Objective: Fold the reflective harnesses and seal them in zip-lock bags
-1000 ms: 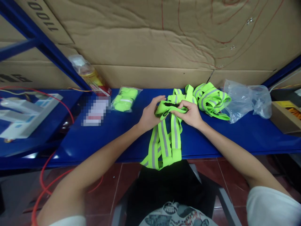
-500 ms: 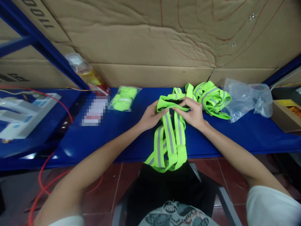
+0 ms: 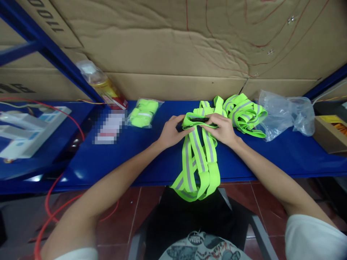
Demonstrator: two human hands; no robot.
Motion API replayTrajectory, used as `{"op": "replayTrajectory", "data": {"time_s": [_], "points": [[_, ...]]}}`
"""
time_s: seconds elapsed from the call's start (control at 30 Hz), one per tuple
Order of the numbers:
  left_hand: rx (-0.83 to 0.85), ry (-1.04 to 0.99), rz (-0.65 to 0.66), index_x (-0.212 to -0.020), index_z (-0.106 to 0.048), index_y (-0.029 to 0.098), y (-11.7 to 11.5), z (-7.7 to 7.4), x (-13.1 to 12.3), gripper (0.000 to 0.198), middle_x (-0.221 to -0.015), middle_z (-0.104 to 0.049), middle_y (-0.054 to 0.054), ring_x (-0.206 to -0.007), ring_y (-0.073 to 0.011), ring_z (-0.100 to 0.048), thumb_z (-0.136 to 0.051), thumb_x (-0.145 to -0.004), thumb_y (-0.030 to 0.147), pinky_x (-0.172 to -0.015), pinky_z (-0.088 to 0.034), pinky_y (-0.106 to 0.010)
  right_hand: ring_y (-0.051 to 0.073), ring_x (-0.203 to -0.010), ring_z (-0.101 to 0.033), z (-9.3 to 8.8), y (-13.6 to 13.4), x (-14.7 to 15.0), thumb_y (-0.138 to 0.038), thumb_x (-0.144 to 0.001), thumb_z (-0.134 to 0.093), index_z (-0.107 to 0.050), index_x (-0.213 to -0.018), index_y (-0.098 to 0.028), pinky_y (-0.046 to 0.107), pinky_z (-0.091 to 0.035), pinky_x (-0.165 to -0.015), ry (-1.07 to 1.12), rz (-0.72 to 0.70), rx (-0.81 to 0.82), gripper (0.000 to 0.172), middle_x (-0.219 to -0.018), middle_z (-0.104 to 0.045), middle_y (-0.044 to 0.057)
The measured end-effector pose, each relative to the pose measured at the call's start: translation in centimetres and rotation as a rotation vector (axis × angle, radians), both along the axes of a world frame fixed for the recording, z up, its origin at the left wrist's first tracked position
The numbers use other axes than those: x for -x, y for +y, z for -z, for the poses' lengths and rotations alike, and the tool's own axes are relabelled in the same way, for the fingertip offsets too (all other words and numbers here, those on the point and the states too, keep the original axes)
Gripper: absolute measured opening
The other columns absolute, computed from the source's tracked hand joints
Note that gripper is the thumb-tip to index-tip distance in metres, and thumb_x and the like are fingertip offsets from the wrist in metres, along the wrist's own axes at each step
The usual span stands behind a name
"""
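Note:
A neon-yellow reflective vest [image 3: 199, 155] made of elastic straps with grey stripes is held over the blue table [image 3: 143, 159]. My left hand [image 3: 172, 131] pinches the left end of its folded waistband, thumb in front. At the band's right end, my right hand [image 3: 222, 128] grips with thumb and fingers. Black material shows inside the fold. Loose strap loops hang over the table's front edge toward my lap. Just right of my right hand lies a heap of similar reflective straps [image 3: 245, 113].
Clear plastic bags [image 3: 282, 115] lie at the right, beside an open cardboard box [image 3: 329, 139]. On the left are a packed neon bundle [image 3: 143, 112], a bottle [image 3: 104, 86] and a blurred-out label [image 3: 110, 127]. Cardboard [image 3: 162, 50] stands along the back. A red cable [image 3: 48, 202] runs at far left.
The hanging strap loops have swung slightly right and spread. My left hand has shifted a little along the band's end; both hands keep hold of it.

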State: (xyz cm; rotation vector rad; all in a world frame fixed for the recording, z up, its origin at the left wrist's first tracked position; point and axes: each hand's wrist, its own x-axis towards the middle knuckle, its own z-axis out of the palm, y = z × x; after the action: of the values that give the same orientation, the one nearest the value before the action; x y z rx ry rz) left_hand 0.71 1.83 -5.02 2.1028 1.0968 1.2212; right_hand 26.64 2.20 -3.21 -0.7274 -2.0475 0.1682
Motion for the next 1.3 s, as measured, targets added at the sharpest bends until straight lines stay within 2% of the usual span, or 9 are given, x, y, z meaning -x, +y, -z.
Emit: {"op": "replayTrajectory", "data": {"time_s": [0.13, 0.23, 0.43, 0.67, 0.87, 0.97, 1.1, 1.17, 1.3], "points": [[-0.068, 0.138, 0.047, -0.145, -0.064, 0.025, 0.2, -0.4, 1.2, 0.06, -0.12, -0.08, -0.007, -0.086, -0.0186, -0.075, -0.079, -0.095, 0.053, -0.074, -0.06, -0.029, 0.028, -0.103, -0.078, 0.2, 0.1, -0.3, -0.054, -0.105, -0.067, -0.065, -0.081, -0.025, 0.042, -0.062, -0.086, -0.107, -0.031, 0.015, 0.038, -0.1, -0.08, 0.008], [-0.136, 0.201, 0.069, -0.152, -0.057, 0.025, 0.2, -0.6, 1.5, 0.064, -0.128, -0.076, -0.009, -0.085, -0.016, -0.074, -0.079, -0.095, 0.046, -0.067, -0.06, -0.024, 0.027, -0.097, -0.077, 0.2, 0.1, -0.4, -0.057, -0.105, -0.065, -0.066, -0.082, -0.025, 0.04, -0.06, -0.083, -0.177, -0.022, 0.04, 0.04, -0.098, -0.08, 0.008], [-0.319, 0.277, 0.091, -0.138, -0.07, 0.023, 0.4, -0.2, 1.7, 0.045, -0.125, -0.078, -0.01, -0.084, -0.0146, -0.076, -0.074, -0.101, 0.047, -0.076, -0.066, -0.027, 0.025, -0.089, -0.074, 0.3, 0.2, -0.5, -0.059, -0.105, -0.065, -0.066, -0.084, -0.024, 0.034, -0.051, -0.073, -0.29, 0.099, 0.062, 0.041, -0.092, -0.079, 0.007], [-0.584, 0.409, 0.062, -0.12, -0.082, 0.027, 1.0, 0.4, 2.1, 0.029, -0.123, -0.084, -0.006, -0.107, -0.0196, -0.083, -0.07, -0.105, 0.049, -0.082, -0.066, -0.025, 0.023, -0.088, -0.074, 0.4, 0.2, -0.5, -0.044, -0.103, -0.072, -0.066, -0.084, -0.024, 0.031, -0.043, -0.067, -0.374, 0.156, 0.084, 0.029, -0.092, -0.079, 0.003], [-0.386, 0.231, 0.13, -0.124, -0.083, 0.025, 1.4, 0.5, 2.1, 0.035, -0.12, -0.084, -0.008, -0.086, -0.0165, -0.083, -0.073, -0.102, 0.05, -0.077, -0.066, -0.025, 0.025, -0.09, -0.076, -0.6, 0.2, -0.9, -0.042, -0.098, -0.076, -0.07, -0.087, -0.024, 0.033, -0.052, -0.074, -0.355, 0.001, 0.142, 0.022, -0.097, -0.081, 0.004], [-0.256, 0.217, 0.134, -0.123, -0.082, 0.022, 1.4, 0.2, 2.2, 0.037, -0.12, -0.084, -0.009, -0.077, -0.0152, -0.08, -0.07, -0.103, 0.051, -0.076, -0.066, -0.027, 0.022, -0.08, -0.075, -1.4, 0.0, -1.4, -0.031, -0.095, -0.071, -0.075, -0.105, -0.025, 0.033, -0.054, -0.072, -0.35, -0.05, 0.176, 0.012, -0.103, -0.082, 0.003], [-0.203, 0.316, 0.107, -0.138, -0.073, 0.023, 1.3, -0.3, 2.5, 0.042, -0.127, -0.082, -0.009, -0.087, -0.018, -0.079, -0.067, -0.104, 0.046, -0.085, -0.065, -0.03, 0.025, -0.083, -0.081, -1.6, 0.1, -2.0, -0.026, -0.092, -0.073, -0.055, -0.151, -0.026, 0.031, -0.058, -0.067, -0.294, -0.007, 0.289, 0.061, -0.116, -0.083, 0.004], [-0.183, 0.375, 0.087, -0.151, -0.063, 0.023, 1.4, -0.5, 2.6, 0.053, -0.131, -0.079, -0.01, -0.097, -0.0211, -0.079, -0.068, -0.102, 0.042, -0.091, -0.064, -0.033, 0.03, -0.1, -0.083, -1.2, 0.5, -2.2, -0.028, -0.09, -0.077, -0.055, -0.155, -0.025, 0.036, -0.063, -0.077, -0.301, -0.004, 0.296, 0.069, -0.121, -0.083, 0.007], [-0.175, 0.451, 0.13, -0.142, -0.065, 0.019, 1.5, -0.5, 2.7, 0.043, -0.131, -0.075, -0.014, -0.11, -0.0262, -0.076, -0.063, -0.104, 0.038, -0.101, -0.061, -0.04, 0.032, -0.103, -0.083, -0.2, 1.2, -2.1, -0.031, -0.093, -0.077, -0.078, -0.126, -0.023, 0.042, -0.065, -0.089, -0.365, -0.011, 0.242, 0.034, -0.119, -0.085, 0.007]]}}
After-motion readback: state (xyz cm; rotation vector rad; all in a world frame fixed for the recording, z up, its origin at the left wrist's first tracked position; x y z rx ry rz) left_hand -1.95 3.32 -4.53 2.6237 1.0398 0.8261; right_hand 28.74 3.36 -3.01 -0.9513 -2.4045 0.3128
